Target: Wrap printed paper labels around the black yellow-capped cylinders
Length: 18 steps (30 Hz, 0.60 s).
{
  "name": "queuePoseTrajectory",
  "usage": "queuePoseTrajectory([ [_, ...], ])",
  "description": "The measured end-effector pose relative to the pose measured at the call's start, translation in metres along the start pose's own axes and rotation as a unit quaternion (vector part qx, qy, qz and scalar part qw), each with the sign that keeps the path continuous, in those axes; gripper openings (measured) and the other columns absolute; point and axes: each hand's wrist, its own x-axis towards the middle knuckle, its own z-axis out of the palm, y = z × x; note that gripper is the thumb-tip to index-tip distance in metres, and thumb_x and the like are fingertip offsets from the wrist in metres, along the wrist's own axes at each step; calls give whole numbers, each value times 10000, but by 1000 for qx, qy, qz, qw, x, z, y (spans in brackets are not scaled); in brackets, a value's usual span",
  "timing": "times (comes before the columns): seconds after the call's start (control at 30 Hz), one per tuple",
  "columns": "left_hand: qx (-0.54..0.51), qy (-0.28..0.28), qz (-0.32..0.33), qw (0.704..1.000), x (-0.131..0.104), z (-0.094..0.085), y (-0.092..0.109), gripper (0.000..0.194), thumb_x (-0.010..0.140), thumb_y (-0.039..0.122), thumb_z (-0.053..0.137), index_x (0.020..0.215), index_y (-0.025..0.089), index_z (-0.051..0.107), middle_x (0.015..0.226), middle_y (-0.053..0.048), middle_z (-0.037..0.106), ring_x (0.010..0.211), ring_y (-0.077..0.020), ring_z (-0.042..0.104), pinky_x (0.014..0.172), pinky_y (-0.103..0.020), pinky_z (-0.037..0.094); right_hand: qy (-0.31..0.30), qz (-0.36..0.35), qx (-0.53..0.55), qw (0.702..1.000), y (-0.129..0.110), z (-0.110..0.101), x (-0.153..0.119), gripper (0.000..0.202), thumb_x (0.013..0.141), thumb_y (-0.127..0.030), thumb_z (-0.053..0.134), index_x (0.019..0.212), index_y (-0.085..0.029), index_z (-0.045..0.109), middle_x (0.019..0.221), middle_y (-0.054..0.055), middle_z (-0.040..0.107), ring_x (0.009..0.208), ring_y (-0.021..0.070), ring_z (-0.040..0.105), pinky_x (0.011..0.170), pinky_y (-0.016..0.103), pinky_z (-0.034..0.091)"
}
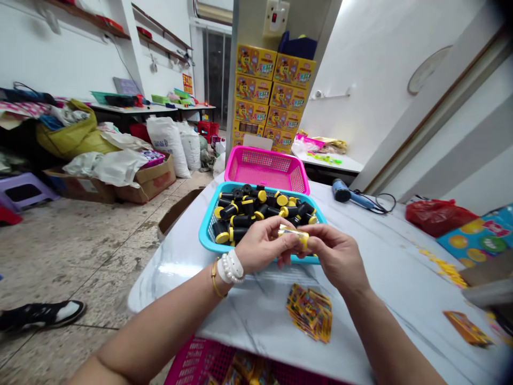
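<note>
My left hand (264, 246) and my right hand (339, 254) meet over the near rim of a blue basket (206, 227). Between their fingertips is a small cylinder in a shiny yellow wrapper (298, 237), gripped from both sides. The fingers cover part of it. Black cylinders with yellow caps (240, 220) lie heaped in the basket just beyond. On the table below my hands lies a spread pile of printed yellow-orange wrappers (309, 313).
An upright pink basket (266, 171) stands behind the blue one. Further right on the marble-patterned table (372, 251) are a blue heat gun (348, 195), a red bag (441, 216), small yellow pieces (444, 267) and another wrapper stack (468, 329). A pink crate (192, 361) sits below the front edge.
</note>
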Motion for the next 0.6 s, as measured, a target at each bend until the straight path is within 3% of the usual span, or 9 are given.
queuePoseTrajectory([
  [0.1, -2, -5, -41, 999, -2, 2, 0, 485, 847, 637, 689, 857, 174, 545, 587, 14, 640, 380, -94, 539, 320, -166, 407, -74, -33, 2, 997, -1, -7, 3, 437, 730, -305, 898, 1153, -322, 786, 1047, 37, 733, 747, 152, 716, 570, 264, 639],
  [0.2, -12, 10, -46, 999, -3, 1, 0, 519, 840, 673, 680, 859, 174, 537, 566, 20, 631, 358, -85, 532, 295, -145, 390, -107, -76, -9, 991, 2, -9, 3, 251, 762, -251, 874, 1001, -313, 831, 1013, 34, 678, 778, 146, 715, 560, 238, 644],
  [0.27, -46, -15, -53, 997, -2, 0, 1, 536, 814, 659, 722, 954, 164, 569, 600, 14, 658, 384, -91, 565, 312, -147, 423, -92, -104, 0, 990, 3, -9, 1, 180, 794, -228, 849, 950, -316, 835, 922, 12, 646, 716, 125, 707, 562, 237, 648],
  [0.33, -77, -50, -70, 993, -1, -1, 1, 556, 779, 637, 771, 990, 159, 582, 627, 8, 679, 403, -96, 592, 329, -153, 453, -74, -126, -14, 989, 3, -7, -1, 207, 807, -212, 838, 981, -323, 828, 957, 13, 640, 698, 112, 698, 581, 243, 653],
  [0.43, -83, -67, -96, 990, -1, -2, 1, 544, 765, 653, 777, 859, 166, 551, 580, 14, 664, 365, -92, 573, 308, -149, 432, -69, -160, -65, 983, -1, -3, -4, 242, 816, -198, 830, 1026, -316, 824, 1002, 33, 646, 793, 134, 706, 640, 249, 661],
  [0.6, -55, -68, -120, 989, -2, -3, 0, 565, 792, 705, 718, 814, 168, 545, 513, 26, 637, 311, -95, 544, 268, -141, 370, -36, -223, -80, 971, -6, 7, -10, 229, 851, -121, 773, 955, -319, 822, 916, 4, 623, 686, 108, 690, 597, 257, 655],
])
